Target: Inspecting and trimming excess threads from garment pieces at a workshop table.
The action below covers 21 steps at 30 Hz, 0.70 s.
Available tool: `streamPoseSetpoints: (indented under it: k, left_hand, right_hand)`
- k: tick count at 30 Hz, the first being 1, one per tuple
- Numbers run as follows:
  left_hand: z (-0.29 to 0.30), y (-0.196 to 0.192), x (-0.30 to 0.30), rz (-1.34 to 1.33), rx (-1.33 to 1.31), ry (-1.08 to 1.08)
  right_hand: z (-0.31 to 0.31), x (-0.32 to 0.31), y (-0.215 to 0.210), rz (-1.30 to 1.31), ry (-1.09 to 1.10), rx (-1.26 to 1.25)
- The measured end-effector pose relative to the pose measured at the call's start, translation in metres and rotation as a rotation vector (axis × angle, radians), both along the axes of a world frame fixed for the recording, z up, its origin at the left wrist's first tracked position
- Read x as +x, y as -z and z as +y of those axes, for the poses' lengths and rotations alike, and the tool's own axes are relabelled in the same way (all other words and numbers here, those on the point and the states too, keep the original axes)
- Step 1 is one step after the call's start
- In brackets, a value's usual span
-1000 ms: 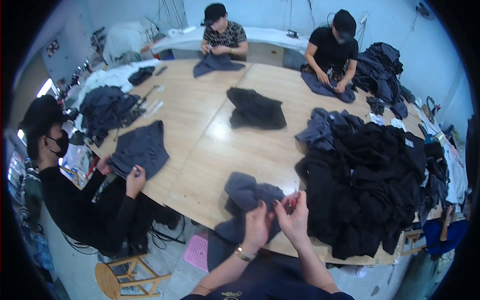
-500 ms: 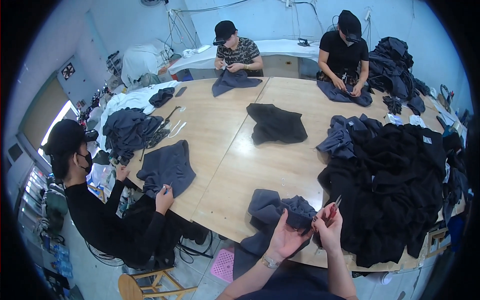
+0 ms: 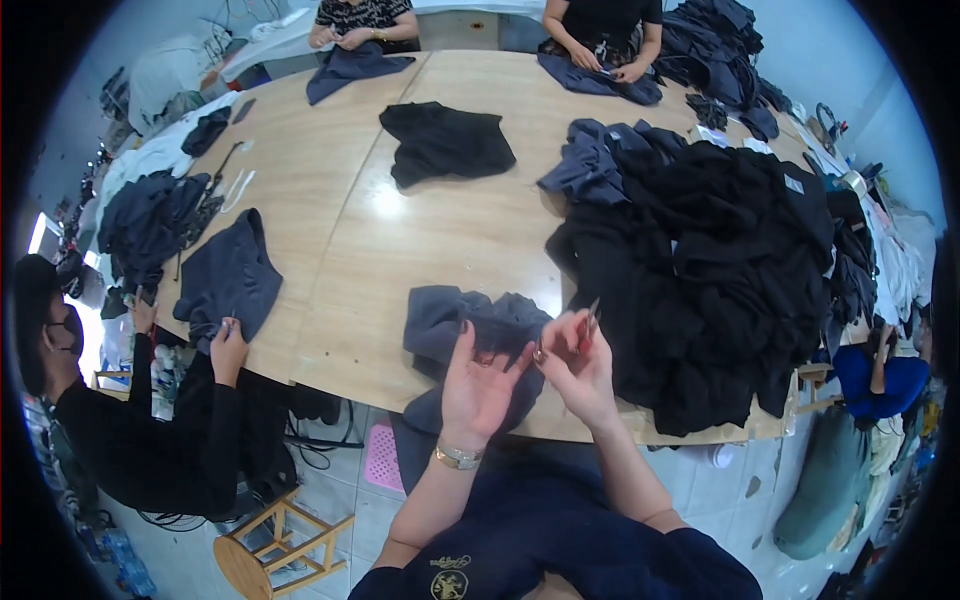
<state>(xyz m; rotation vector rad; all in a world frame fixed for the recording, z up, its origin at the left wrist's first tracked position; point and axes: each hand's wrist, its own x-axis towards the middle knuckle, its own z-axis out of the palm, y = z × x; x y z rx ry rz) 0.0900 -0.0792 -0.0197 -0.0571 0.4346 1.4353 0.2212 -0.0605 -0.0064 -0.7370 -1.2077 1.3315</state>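
At the near edge of the table, a dark grey garment (image 3: 434,325) lies bunched and hangs partly over the edge. My left hand (image 3: 480,395) is at its gathered edge, palm up and thumb raised, with the cloth held across its partly curled fingers. Some of those fingertips are hidden by the fabric. My right hand (image 3: 585,380) is closed round small thread snips (image 3: 592,322) with red handles, their blades pointing up and away. Its thumb and forefinger are pinched together beside the garment; whether they grip a thread is too small to tell.
A big heap of black garments (image 3: 700,290) is close on my right, with grey ones behind it. One black garment (image 3: 445,145) lies mid-table. Co-workers handle grey garments at the left and far side. A wooden stool (image 3: 250,560) stands on the floor at left.
The view has tipped down, so the table sits higher and further left. My left palm shows more openly, and my right hand with the snips stays close beside it.
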Motion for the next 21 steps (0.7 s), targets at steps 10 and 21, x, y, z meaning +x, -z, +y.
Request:
streamPoseSetpoints:
  k: [10, 21]
  left_hand:
    - [-0.009, -0.005, 0.011, 0.158, 0.037, -0.092]
    - [-0.015, 0.006, 0.024, 0.390, 0.190, -0.273]
  right_hand:
    - [-0.003, -0.005, 0.000, -0.391, 0.207, 0.229]
    - [-0.008, -0.013, -0.007, -0.196, 0.182, 0.079]
